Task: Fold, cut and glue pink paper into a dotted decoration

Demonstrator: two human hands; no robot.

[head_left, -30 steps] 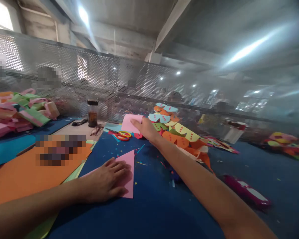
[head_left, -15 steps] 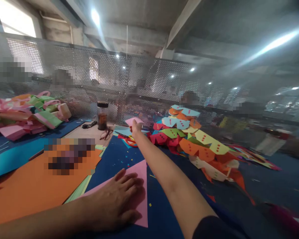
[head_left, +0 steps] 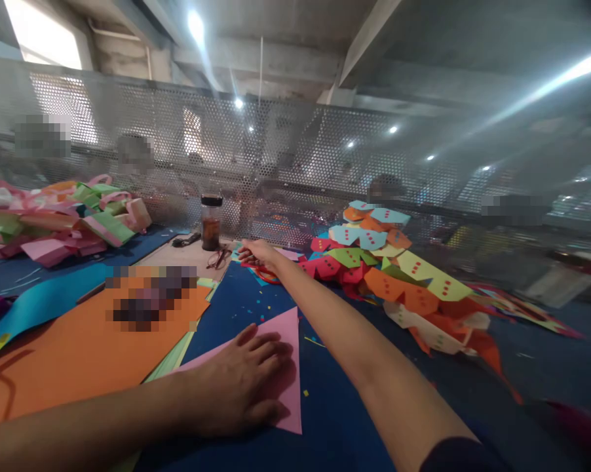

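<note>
Pink paper, straight-edged and undotted where it showed, lay on the blue table beneath my left hand, palm down, fingers loosely spread. It looked barely worked, while the heap of angular, dotted cutouts to the right seemed done. My right hand was stretched out near the scissors, fingers curled; whether it pinched anything, I couldn't tell. Smooth orange sheet lay leftward; beyond stood a clear, dark-lidded bottle and a perforated screen.

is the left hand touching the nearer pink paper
Touching: the head view shows the left hand resting palm down on the nearer pink paper.
</note>
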